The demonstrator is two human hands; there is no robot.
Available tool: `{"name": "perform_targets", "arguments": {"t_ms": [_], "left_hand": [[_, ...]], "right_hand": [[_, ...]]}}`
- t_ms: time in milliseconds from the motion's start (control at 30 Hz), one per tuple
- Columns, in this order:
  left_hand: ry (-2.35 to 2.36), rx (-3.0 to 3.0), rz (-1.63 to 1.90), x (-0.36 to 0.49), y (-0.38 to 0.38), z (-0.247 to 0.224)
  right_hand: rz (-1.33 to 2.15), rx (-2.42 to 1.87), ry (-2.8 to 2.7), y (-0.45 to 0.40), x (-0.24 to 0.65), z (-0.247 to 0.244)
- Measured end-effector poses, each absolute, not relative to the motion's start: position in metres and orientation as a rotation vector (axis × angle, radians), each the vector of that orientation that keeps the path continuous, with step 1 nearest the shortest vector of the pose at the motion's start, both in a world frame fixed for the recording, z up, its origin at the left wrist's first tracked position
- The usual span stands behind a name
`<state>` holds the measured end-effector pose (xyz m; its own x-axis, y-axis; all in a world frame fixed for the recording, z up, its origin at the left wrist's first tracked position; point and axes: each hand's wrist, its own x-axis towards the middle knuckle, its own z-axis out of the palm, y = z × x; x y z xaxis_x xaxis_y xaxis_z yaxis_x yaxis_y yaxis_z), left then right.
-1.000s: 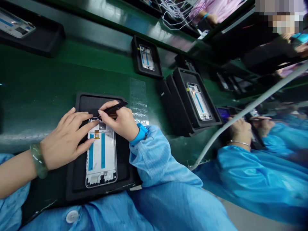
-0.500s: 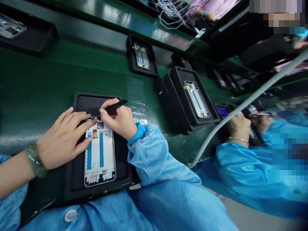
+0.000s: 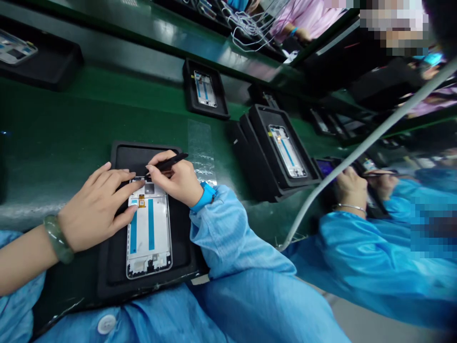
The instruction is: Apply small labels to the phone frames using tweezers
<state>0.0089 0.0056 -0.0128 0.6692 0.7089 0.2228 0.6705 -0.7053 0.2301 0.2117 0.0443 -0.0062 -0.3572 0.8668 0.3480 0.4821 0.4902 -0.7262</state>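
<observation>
A silver phone frame [image 3: 160, 233] with two blue strips and a small orange flex piece lies in a black tray [image 3: 112, 267] in front of me. My left hand [image 3: 96, 205] rests over its upper left edge, fingers spread, the fingertips touching the frame. In my right hand [image 3: 180, 178] is a black pen-like tool [image 3: 171, 162], pinched between thumb and fingers. The tool's tip points down at the top edge of the frame; what exactly it touches is too small to tell.
Stacked black trays [image 3: 257, 157] hold another phone frame [image 3: 287, 152] to the right. Farther back sits a single tray [image 3: 223, 112]. A clear plastic strip [image 3: 200, 147] lies on the green mat. A grey tube [image 3: 342, 166] slants before a co-worker's hands [image 3: 352, 190].
The whole view has shifted slightly. Both hands keep nearly the same place on the phone frame, and the tool tip stays at its top edge.
</observation>
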Motion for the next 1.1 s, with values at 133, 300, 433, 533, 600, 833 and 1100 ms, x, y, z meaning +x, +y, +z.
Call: {"name": "perform_targets", "arguments": {"t_ms": [133, 300, 433, 533, 600, 833, 1100], "left_hand": [[1.147, 2.768, 0.437, 0.009, 0.006, -0.012], [1.141, 2.801, 0.444, 0.009, 0.006, -0.01], [1.165, 2.807, 0.435, 0.011, 0.002, -0.011], [1.185, 2.785, 0.405, 0.011, -0.001, -0.012], [1.216, 2.765, 0.426, 0.009, -0.001, -0.009], [1.484, 2.54, 0.957, -0.007, 0.01, 0.011], [1.474, 2.556, 0.781, -0.01, 0.016, -0.017]], "right_hand": [[0.673, -1.069, -1.962, 0.046, 0.217, -0.003], [0.302, -1.257, -2.029, 0.071, 0.249, 0.013], [0.203, -1.466, -2.502, 0.09, 0.259, 0.011], [0.293, -1.598, -2.66, 0.099, 0.254, 0.006], [0.256, -1.652, -2.684, 0.108, 0.253, 0.009], [0.041, -1.994, -2.358, 0.189, 0.26, 0.037], [-0.001, -2.374, -2.136, 0.234, 0.265, 0.042]]}}
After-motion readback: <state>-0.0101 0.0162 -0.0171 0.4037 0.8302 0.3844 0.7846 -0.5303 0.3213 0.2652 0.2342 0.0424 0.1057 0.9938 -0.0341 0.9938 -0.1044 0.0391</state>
